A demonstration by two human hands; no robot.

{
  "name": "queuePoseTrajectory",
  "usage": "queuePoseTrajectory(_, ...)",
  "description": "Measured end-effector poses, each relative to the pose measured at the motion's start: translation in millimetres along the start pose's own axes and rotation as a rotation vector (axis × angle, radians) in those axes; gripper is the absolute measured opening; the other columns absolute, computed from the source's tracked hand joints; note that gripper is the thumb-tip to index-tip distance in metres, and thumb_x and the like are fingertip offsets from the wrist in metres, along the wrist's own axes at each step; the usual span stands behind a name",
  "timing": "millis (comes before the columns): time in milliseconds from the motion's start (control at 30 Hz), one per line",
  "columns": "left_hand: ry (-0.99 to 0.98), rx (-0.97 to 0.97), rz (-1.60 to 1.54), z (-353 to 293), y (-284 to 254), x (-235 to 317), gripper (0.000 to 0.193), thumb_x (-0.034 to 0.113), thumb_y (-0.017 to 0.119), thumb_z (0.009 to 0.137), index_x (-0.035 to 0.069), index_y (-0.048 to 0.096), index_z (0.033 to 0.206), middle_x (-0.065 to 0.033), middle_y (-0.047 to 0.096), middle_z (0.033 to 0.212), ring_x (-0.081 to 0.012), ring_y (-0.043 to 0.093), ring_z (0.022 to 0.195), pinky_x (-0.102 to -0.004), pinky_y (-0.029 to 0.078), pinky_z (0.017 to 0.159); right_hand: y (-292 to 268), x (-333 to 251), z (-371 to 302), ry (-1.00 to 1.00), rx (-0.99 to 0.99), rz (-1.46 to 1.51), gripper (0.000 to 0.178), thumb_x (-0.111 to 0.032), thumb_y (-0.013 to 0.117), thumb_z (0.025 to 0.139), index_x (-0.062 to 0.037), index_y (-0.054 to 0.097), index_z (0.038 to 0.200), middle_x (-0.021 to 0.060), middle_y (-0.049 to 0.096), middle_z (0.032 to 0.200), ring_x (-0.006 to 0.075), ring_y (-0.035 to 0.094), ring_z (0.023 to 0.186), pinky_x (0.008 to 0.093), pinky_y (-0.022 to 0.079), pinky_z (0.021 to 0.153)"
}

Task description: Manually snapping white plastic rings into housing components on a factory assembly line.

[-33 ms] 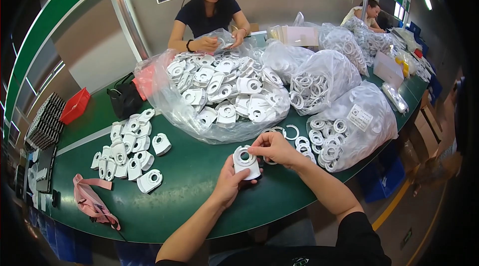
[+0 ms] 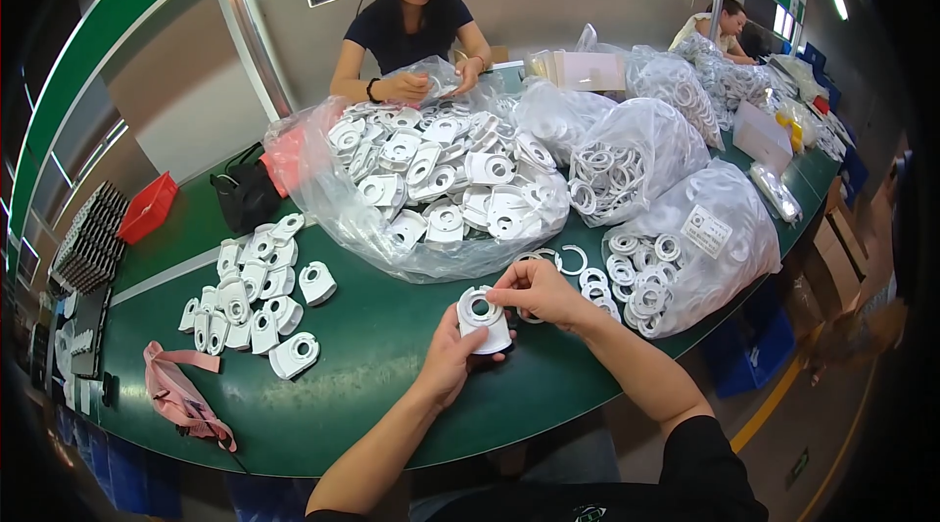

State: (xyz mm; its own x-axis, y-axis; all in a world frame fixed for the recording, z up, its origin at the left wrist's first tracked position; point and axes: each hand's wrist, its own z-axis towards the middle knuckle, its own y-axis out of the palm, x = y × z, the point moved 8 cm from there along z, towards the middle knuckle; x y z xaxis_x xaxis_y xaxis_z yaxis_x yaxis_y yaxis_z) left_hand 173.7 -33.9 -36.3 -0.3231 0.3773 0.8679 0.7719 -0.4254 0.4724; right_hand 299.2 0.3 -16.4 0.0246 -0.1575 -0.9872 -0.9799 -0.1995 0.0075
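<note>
Over the near part of the green table, my left hand [image 2: 448,361] is closed around a white plastic housing [image 2: 486,338], its thumb lying across the lower front. The housing has a flat lower part and a round opening at its top. A white ring [image 2: 467,311] sits at that opening. My right hand [image 2: 540,292] pinches the ring's right edge between thumb and fingers; the fingertips partly hide it. Loose white rings [image 2: 593,287] lie just right of my right hand, beside a clear bag of rings [image 2: 729,243].
A large open bag of housings [image 2: 441,179] fills the table's middle, with a person [image 2: 416,32] handling something behind it. Several housings [image 2: 259,282] lie left, near a pink strap-like cloth [image 2: 181,395]. More ring bags [image 2: 646,145] stand at right. A red bin [image 2: 149,207] is far left.
</note>
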Motion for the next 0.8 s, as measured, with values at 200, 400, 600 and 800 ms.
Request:
queuePoseTrajectory(200,0.082,0.004,0.140,0,0,7,0.038,0.012,0.045,0.092,0.005,0.034,0.128,-0.0141,0.058,0.111,-0.0243,0.064,0.093,-0.0249,0.052,0.060,2,2,1,-0.017,-0.040,-0.025,0.021,-0.017,0.073,0.077,-0.0019,0.060,0.080,0.0024,0.061,0.070,0.0027,0.048,0.050,0.0164,0.034,0.041)
queuePoseTrajectory(400,0.119,-0.024,0.297,-2,3,7,0.035,0.008,0.047,0.091,0.004,0.037,0.124,-0.0123,0.061,0.104,-0.0212,0.065,0.085,-0.0216,0.049,0.053,5,-9,2,-0.195,0.023,0.026,0.017,-0.018,0.068,0.082,-0.0024,0.063,0.088,0.0018,0.062,0.080,0.0035,0.053,0.063,0.0179,0.041,0.054)
queuePoseTrajectory(600,0.102,-0.028,0.377,-3,3,5,0.033,0.008,0.049,0.089,0.004,0.039,0.121,-0.0096,0.060,0.103,-0.0162,0.064,0.079,-0.0203,0.045,0.051,11,-5,3,-0.192,-0.094,-0.077,0.020,-0.019,0.064,0.085,0.0004,0.067,0.089,0.0018,0.064,0.079,0.0062,0.055,0.069,0.0207,0.044,0.061)
queuePoseTrajectory(800,0.250,0.110,0.723,-9,-2,27,0.022,0.014,0.050,0.091,0.002,0.046,0.108,-0.0110,0.061,0.082,-0.0161,0.060,0.064,-0.0279,0.044,0.051,13,-17,-3,-0.268,-0.168,-0.193,0.019,-0.016,0.063,0.085,0.0005,0.068,0.092,0.0040,0.066,0.080,0.0069,0.056,0.072,0.0217,0.045,0.064)
